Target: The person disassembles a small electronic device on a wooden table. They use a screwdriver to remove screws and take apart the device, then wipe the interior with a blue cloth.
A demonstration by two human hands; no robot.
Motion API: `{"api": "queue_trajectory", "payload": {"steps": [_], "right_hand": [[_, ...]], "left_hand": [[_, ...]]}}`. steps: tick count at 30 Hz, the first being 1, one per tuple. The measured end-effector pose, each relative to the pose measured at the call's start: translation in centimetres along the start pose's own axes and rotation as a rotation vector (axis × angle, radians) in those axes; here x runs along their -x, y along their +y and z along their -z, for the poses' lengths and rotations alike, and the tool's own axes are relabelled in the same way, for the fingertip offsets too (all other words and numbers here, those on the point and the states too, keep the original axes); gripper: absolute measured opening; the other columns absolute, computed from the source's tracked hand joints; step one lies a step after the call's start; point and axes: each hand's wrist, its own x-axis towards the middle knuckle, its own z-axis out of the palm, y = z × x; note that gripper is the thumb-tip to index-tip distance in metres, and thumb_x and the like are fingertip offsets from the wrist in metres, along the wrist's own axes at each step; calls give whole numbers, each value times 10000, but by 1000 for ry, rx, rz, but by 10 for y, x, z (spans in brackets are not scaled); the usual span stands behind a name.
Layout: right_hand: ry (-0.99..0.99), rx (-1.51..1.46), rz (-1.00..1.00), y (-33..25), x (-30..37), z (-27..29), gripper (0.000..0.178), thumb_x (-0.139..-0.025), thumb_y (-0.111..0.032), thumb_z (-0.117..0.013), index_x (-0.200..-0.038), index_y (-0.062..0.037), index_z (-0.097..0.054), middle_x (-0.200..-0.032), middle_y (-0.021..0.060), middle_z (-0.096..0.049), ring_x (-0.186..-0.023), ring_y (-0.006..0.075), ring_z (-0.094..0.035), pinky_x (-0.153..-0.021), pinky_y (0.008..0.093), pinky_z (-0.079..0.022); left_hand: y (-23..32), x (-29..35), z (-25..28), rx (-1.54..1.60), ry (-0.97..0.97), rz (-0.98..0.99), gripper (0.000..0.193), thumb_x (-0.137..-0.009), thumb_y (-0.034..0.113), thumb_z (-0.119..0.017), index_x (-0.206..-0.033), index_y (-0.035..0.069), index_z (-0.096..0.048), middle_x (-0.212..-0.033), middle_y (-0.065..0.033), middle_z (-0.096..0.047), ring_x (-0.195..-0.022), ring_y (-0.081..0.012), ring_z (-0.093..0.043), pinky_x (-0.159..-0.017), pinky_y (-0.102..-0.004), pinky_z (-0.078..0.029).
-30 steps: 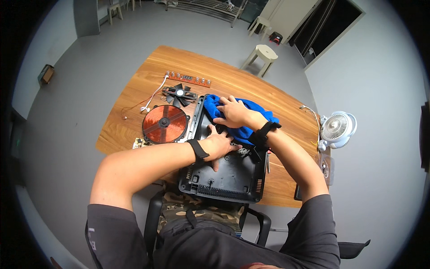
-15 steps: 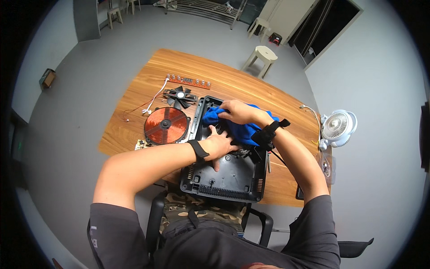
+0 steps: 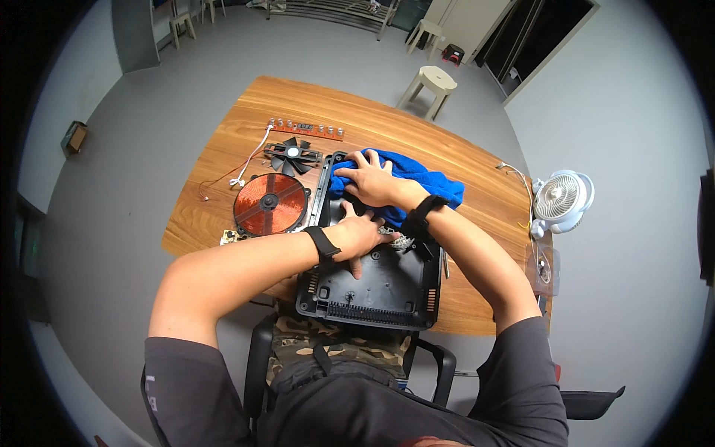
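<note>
A black plastic appliance housing (image 3: 391,289) lies with its inside up at the table's near edge. My left hand (image 3: 356,235) braces flat on it with the fingers spread and nothing held. Above that, my right hand (image 3: 371,183) presses a blue cloth (image 3: 424,181) into the far left part of the housing, its fingers bent over the fabric. The cloth drapes over the housing's far right corner. Left of the housing lie a round copper coil (image 3: 249,211) and a black cooling fan (image 3: 293,153).
A narrow circuit board (image 3: 320,131) with white wires lies at the far left of the wooden table (image 3: 488,287). A small circuit board (image 3: 231,236) peeks out by my left forearm. On the right edge stands a white desk fan (image 3: 560,201). Beyond the table is a stool (image 3: 436,79).
My right hand has shifted slightly up and left, its fingers now spread over the cloth. The cloth is spread more to the right. My left hand stays on the housing.
</note>
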Motion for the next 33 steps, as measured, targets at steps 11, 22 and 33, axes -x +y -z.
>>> {"api": "queue_trajectory", "payload": {"steps": [11,22,33], "right_hand": [[-113,-153,237,33,16,8,368,-966,-213,-632,-1320,-313,-660,-1571,117,-340,-1458,393,-322,-1052,637,-441],[-47,-35,217,38,26,4,381,-946,-167,-642,-1325,-200,-675,-1444,177,-515,-1336,396,-468,-1124,455,-411],[9,43,225,34,21,-13,415,-900,-92,-626,-1305,-174,-671,-1387,126,-578,-1254,378,-500,-1105,446,-419]], "left_hand": [[0,1,-2,-43,42,-10,1302,-507,626,-901,-1605,322,-270,-1498,-137,-427,-1379,-388,-397,-886,-790,-408],[-3,6,-4,-20,88,-16,1131,-615,555,-896,-1562,229,-370,-1489,-104,-451,-1392,-349,-406,-960,-791,-370],[-24,71,-5,136,591,441,473,-784,175,-788,-1133,-4,-524,-1211,-232,-504,-1141,-387,-564,-883,-465,-523]]}}
